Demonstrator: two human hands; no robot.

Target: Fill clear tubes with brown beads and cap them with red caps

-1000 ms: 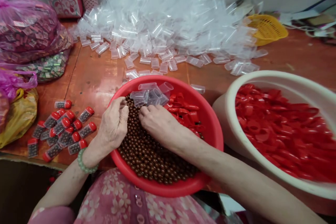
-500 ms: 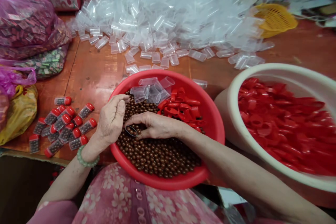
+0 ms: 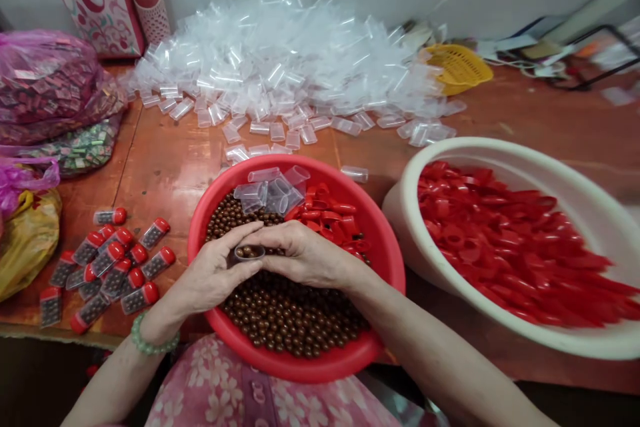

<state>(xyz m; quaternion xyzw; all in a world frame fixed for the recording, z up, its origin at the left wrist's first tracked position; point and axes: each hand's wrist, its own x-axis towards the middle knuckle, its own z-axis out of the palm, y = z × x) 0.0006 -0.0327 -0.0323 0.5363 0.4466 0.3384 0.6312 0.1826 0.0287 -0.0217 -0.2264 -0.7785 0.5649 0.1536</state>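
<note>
Both my hands meet over the red basin (image 3: 393, 267), around one clear plastic tube (image 3: 249, 253) with brown balls showing in its open end. My left hand (image 3: 220, 267) grips the tube's left side between thumb and fingers. From the right, my right hand (image 3: 300, 250) pinches the same tube. Under and around the hands lie many brown balls (image 3: 300, 320). Several empty clear tubes (image 3: 270, 193) rest on the balls at the basin's back, beside red caps (image 3: 333, 217).
Filled red-capped tubes (image 3: 107, 257) lie on the wooden table (image 3: 165, 180) at left, near plastic bags (image 3: 45, 87). A heap of clear tubes (image 3: 300, 60) spreads behind. At right stands a white tub (image 3: 410, 213) of red caps; a yellow basket (image 3: 457, 67) sits behind.
My left hand has come over to the tube and closed on it beside my right hand. The tube's opening now shows balls inside. The camera view has shifted.
</note>
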